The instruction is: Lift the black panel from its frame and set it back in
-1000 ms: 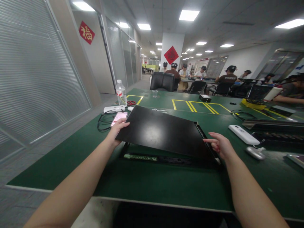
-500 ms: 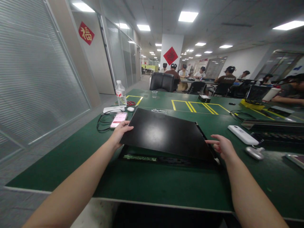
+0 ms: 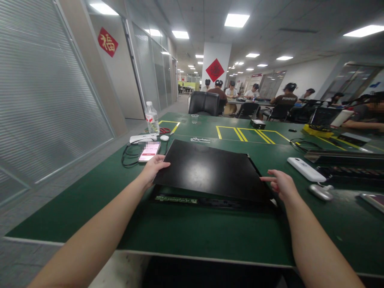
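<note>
Panel (image 3: 207,172) before you, over worktop (image 3: 225,236); phone (image 3: 149,153) to your left, bottle (image 3: 152,122) behind phone, cup (image 3: 195,119) behind panel.

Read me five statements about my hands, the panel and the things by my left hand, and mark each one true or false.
1. The left hand grips the black panel at its left side. True.
2. The right hand is at the panel's right edge. True.
3. The black panel lies flat. False: it is tilted, with its left side raised above the green circuit board.
4. The plastic bottle stands upright, farther away than the phone near the left hand. True.
5. That phone's screen is dark. False: it is lit.
</note>
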`<state>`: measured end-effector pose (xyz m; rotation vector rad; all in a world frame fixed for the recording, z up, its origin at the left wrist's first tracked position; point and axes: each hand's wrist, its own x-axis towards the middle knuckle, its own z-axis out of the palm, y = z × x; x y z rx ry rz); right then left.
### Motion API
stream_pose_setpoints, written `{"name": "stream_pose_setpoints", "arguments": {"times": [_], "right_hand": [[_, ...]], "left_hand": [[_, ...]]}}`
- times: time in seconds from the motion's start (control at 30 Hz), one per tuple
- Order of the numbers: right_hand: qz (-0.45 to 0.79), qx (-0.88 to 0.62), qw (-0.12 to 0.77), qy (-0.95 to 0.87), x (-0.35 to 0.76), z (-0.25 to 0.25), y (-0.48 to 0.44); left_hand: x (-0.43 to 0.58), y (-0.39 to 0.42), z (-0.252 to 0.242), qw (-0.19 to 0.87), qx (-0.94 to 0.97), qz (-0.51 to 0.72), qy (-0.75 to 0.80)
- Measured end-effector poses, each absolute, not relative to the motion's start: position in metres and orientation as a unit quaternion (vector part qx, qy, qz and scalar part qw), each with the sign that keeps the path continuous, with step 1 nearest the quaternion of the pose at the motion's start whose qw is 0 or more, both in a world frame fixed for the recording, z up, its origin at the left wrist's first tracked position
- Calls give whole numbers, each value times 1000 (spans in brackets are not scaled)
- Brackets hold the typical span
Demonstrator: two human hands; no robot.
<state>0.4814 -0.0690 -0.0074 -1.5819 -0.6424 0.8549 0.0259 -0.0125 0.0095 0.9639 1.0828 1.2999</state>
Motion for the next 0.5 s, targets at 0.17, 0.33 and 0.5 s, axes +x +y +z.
{"name": "stream_pose_setpoints", "arguments": {"times": [0.17, 0.33, 0.5], "right_hand": [[346, -691, 572, -275, 478, -6, -69], [341, -692, 571, -281, 476, -5, -70], [335, -690, 575, -285, 478, -7, -70]], "left_hand": [[24, -8, 4, 559, 410, 538, 479], [22, -6, 0, 557, 423, 530, 479], [25, -8, 2, 558, 415, 519, 496]]}}
